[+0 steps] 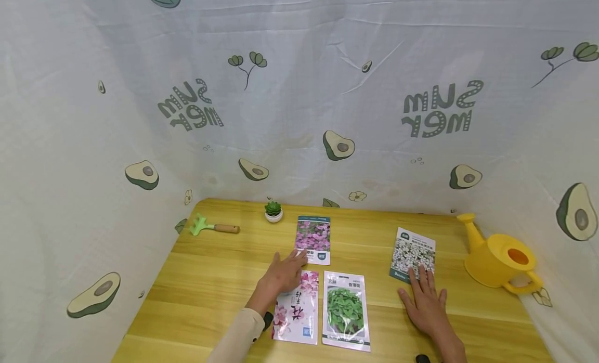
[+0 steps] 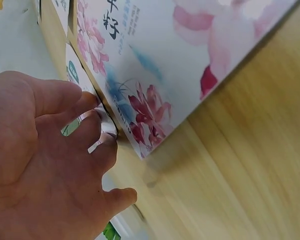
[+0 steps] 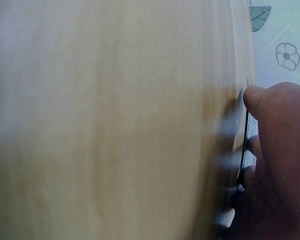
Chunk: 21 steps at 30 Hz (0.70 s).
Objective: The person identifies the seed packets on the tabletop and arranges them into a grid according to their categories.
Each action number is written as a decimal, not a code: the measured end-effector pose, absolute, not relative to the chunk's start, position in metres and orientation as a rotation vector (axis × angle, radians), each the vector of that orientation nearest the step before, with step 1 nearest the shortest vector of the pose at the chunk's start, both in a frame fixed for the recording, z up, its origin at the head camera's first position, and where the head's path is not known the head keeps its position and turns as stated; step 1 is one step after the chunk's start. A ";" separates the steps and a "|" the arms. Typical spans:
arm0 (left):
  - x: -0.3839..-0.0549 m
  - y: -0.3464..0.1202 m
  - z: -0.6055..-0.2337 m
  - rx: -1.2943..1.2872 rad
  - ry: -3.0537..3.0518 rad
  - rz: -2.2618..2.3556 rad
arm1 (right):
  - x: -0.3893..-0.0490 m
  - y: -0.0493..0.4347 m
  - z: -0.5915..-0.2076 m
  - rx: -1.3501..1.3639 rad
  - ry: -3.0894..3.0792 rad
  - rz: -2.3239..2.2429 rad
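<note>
My left hand reaches over the table with its fingertips on the lower left edge of a seed packet with purple flowers. Just below that hand lies a pink-and-white seed packet, large in the left wrist view. Beside it is a seed packet with green leaves. At the right, the spread fingers of my right hand rest on the lower edge of a white-flower seed packet, which lies slightly turned. In the right wrist view, the hand mostly hides that packet.
A yellow watering can stands at the table's right edge. Toward the back left are a small green rake with a wooden handle and a succulent in a white pot. Patterned cloth hangs round the wooden table.
</note>
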<state>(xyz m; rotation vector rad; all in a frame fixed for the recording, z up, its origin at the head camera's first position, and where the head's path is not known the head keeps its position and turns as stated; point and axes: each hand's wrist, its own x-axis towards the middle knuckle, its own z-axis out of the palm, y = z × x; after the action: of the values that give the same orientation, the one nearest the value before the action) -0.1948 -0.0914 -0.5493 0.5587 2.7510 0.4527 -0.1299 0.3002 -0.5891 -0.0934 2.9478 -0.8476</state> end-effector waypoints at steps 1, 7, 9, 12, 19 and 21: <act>-0.195 -0.092 -0.549 0.558 2.752 0.449 | -0.130 0.300 -0.588 -0.092 2.947 -0.836; -0.195 -0.096 -0.549 0.543 2.746 0.461 | -0.130 0.300 -0.583 -0.085 2.929 -0.813; -0.195 -0.098 -0.549 0.537 2.743 0.475 | -0.130 0.299 -0.583 -0.084 2.927 -0.809; -0.194 -0.099 -0.548 0.530 2.737 0.492 | -0.129 0.299 -0.581 -0.083 2.920 -0.818; -0.192 -0.105 -0.548 0.525 2.737 0.527 | -0.127 0.299 -0.579 -0.093 2.926 -0.836; -0.192 -0.106 -0.547 0.524 2.739 0.535 | -0.127 0.298 -0.579 -0.097 2.929 -0.839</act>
<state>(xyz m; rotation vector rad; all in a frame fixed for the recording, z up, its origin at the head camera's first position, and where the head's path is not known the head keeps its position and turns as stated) -0.1916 -0.1063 -0.5472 0.5240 2.7391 0.5355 -0.1273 0.2984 -0.5793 -0.0970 2.9287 -0.8388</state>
